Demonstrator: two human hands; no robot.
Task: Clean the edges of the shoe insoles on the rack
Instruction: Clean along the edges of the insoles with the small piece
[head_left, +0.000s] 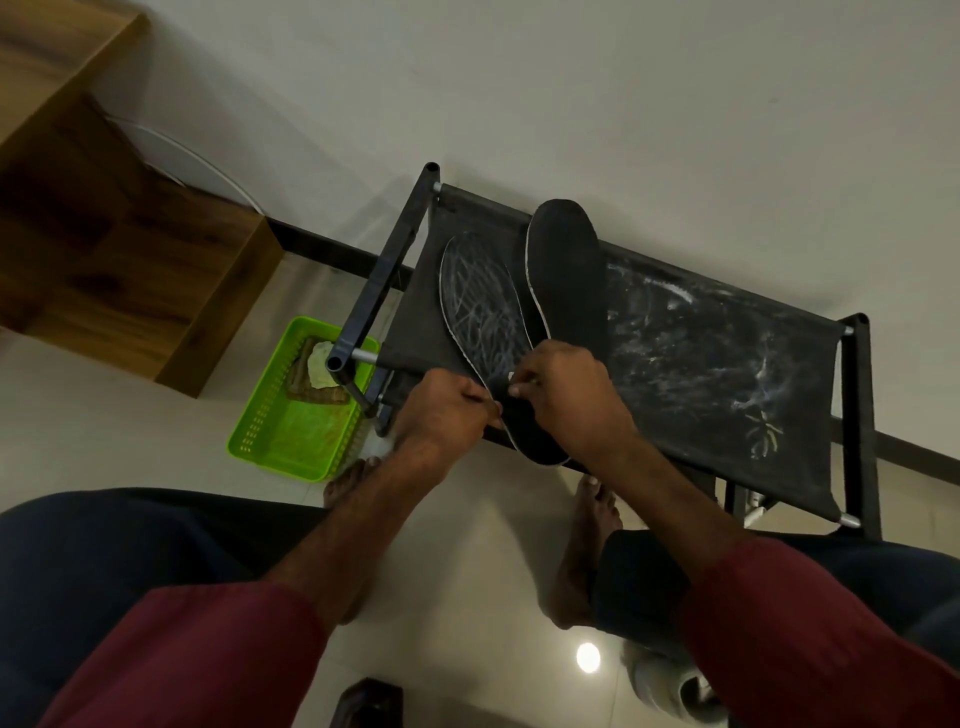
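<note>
On the rack (701, 364), toward its left end, two dark insoles are lying side by side on the black fabric shelf. The scribbled insole (483, 312), marked with pale chalky lines, is sitting nearest the rack's left post, and its near end is overhanging the rack's front rail. The plain insole (566, 270) is lying just beside it on the right, its far end projecting past the rack's back rail.

You are working both hands at the rack's front rail, on the overhanging end of the scribbled insole. Your left grip (447, 410) is clamping that insole's left edge between curled fingers and thumb. Your right grip (566, 400) is closing on the same insole from the right, fingers curled down onto it; a small pale speck is showing at the fingertips, too small to identify.

White smears are covering the rack's fabric to the right of the insoles. A green basket (280, 436) holding a crumpled cloth is sitting on the floor beside the rack's left post. Your bare feet are standing in front of the rack.
</note>
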